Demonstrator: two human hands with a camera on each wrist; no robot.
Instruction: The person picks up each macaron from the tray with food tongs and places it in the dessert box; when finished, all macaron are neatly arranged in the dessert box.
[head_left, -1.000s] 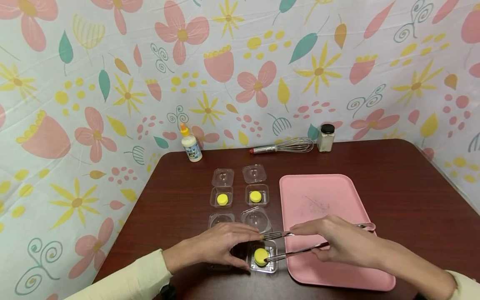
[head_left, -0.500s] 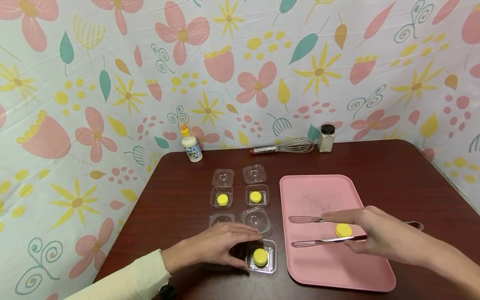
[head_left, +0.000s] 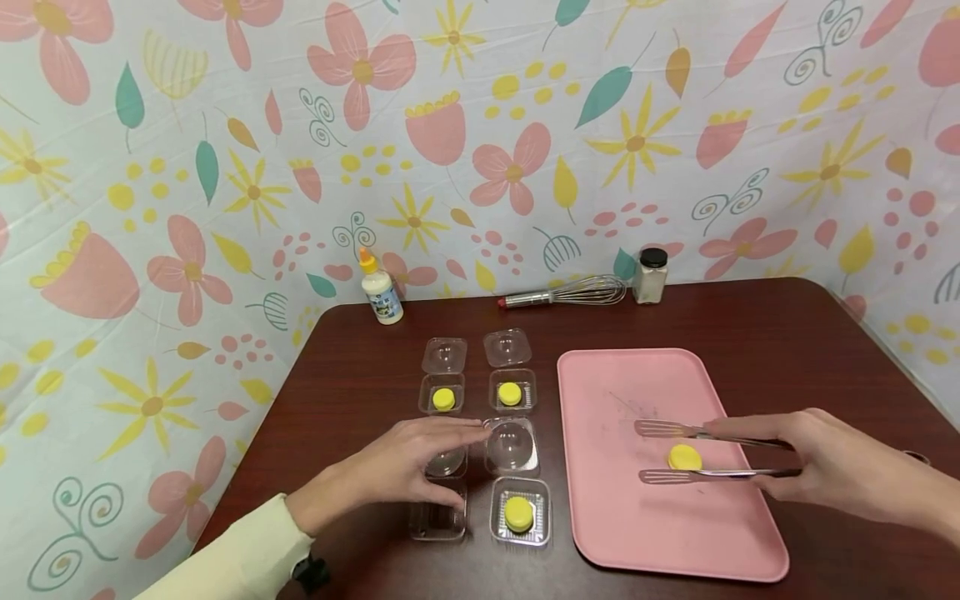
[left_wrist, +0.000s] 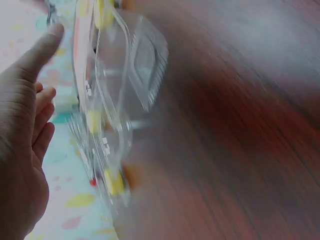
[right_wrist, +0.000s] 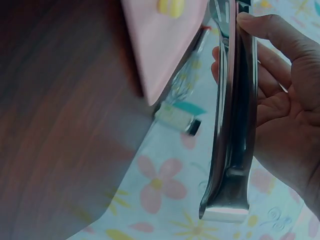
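My right hand [head_left: 840,458] holds a pair of metal tongs [right_wrist: 232,125] between thumb and fingers above the pink tray [head_left: 637,533]. The tongs' ends are spread apart, and a yellow macaron [head_left: 684,457] on the tray shows between them in the head view. My left hand [head_left: 397,467], thumb and fingers apart and holding nothing, hovers over the front-left clear plastic box [head_left: 437,527], partly covering its lid. Right of that, another clear box [head_left: 542,533] holds a yellow macaron [head_left: 518,514]. Its domed lid [head_left: 512,446] is folded back.
Behind these are two more lidded clear boxes, with one yellow macaron [head_left: 443,400] on the left and another macaron [head_left: 509,393] on the right. Along the back edge stand a glue-like bottle [head_left: 383,292], a whisk [head_left: 577,292] and a black-capped jar [head_left: 650,277].
My right hand has drawn the tongs from the front-right box, leaving a macaron there, rightward over the tray to another macaron. My left hand has moved from that box's edge up and left.
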